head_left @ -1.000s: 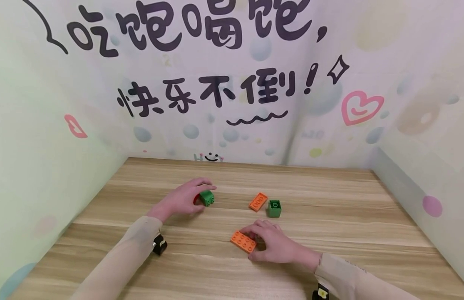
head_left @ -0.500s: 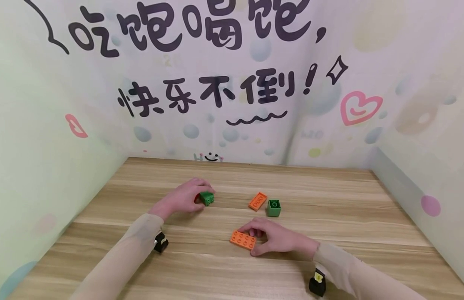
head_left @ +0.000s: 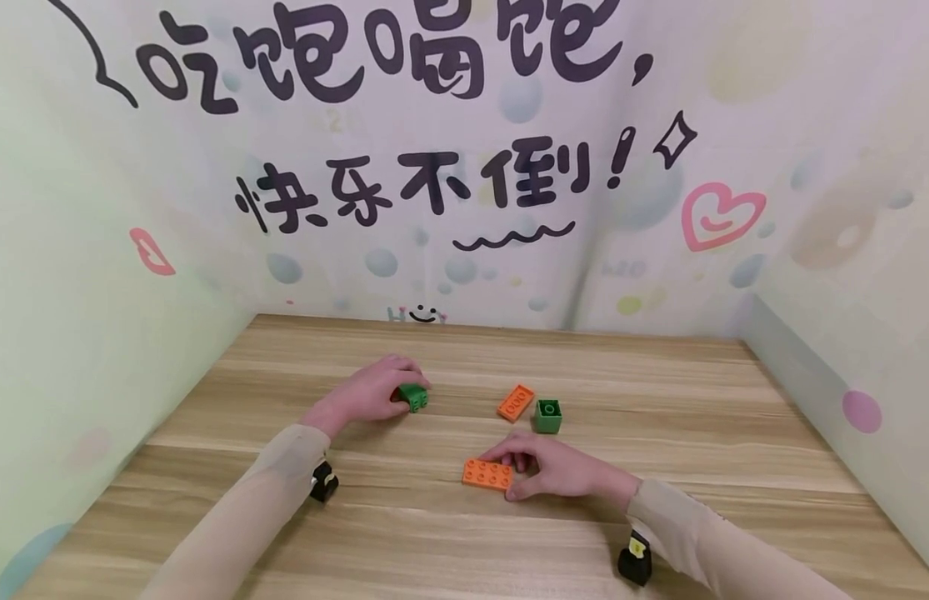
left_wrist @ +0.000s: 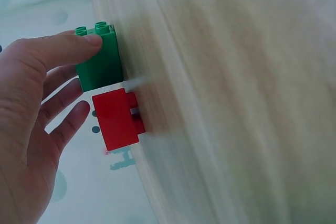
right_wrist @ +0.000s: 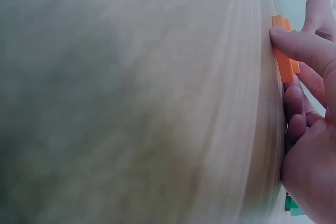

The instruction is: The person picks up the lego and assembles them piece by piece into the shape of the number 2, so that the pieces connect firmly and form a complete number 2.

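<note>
My left hand pinches a green building brick between thumb and fingers. In the left wrist view the thumb lies across that green brick just below its studs. A red brick sits beside it, under the curved lower fingers and apart from them; the hand hides it in the head view. My right hand grips one end of a flat orange brick, studs up on the table. The right wrist view shows the thumb against the orange brick's side, other fingers curled underneath.
Behind the right hand, a second orange brick lies with its hollow underside up. Close by stands a green brick, also hollow side up. The wood-grain table meets printed cloth walls at the back and sides.
The right hand has turned the held orange brick until its long side lies nearly level across the view. The left fingers have closed in on the green brick, and the red one has gone from head view.
</note>
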A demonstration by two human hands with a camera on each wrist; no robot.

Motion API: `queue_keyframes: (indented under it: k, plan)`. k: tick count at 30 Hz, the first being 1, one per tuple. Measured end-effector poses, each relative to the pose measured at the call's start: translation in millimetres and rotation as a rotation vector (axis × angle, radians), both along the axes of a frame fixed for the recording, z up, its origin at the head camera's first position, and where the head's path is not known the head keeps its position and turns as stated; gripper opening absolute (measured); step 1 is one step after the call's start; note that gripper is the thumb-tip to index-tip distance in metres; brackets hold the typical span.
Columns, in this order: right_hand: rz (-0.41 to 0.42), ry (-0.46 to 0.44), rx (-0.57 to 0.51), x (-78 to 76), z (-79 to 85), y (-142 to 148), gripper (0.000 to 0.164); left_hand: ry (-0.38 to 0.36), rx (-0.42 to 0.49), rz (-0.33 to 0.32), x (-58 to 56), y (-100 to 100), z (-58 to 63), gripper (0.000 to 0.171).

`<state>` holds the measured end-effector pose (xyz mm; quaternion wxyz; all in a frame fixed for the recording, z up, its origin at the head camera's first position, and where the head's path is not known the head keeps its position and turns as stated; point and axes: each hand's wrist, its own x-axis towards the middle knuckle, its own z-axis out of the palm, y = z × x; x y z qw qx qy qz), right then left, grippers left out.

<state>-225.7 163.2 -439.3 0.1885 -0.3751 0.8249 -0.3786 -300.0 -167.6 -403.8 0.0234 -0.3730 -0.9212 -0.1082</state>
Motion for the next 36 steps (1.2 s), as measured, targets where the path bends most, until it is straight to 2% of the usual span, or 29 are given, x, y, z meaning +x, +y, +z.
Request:
queue_keyframes:
  k: [13, 20, 26, 31, 36]
  plan:
    - [-0.006, 0.021, 0.017, -2.9, 0.1, 0.3, 0.051, 0.000, -0.029, 0.000, 2.0, 1.9, 5.6, 0.034]
    - [-0.001, 0.033, 0.031, -4.0, 1.5, 0.3, 0.046, 0.027, -0.050, -0.007, 4.4, 2.5, 7.6, 0.032]
    - [-0.011, 0.037, 0.031, -3.0, 3.0, 0.1, 0.044, 0.052, -0.031, 0.002, 6.8, 0.1, 8.0, 0.030]
    - [-0.012, 0.028, 0.043, -3.3, 2.8, -0.7, 0.043, 0.043, -0.007, 0.008, 7.7, -2.2, 7.0, 0.034]
    - [-0.012, 0.024, 0.045, -4.2, 2.1, -0.7, 0.042, 0.051, -0.005, -0.014, 9.9, -1.4, 7.6, 0.037]
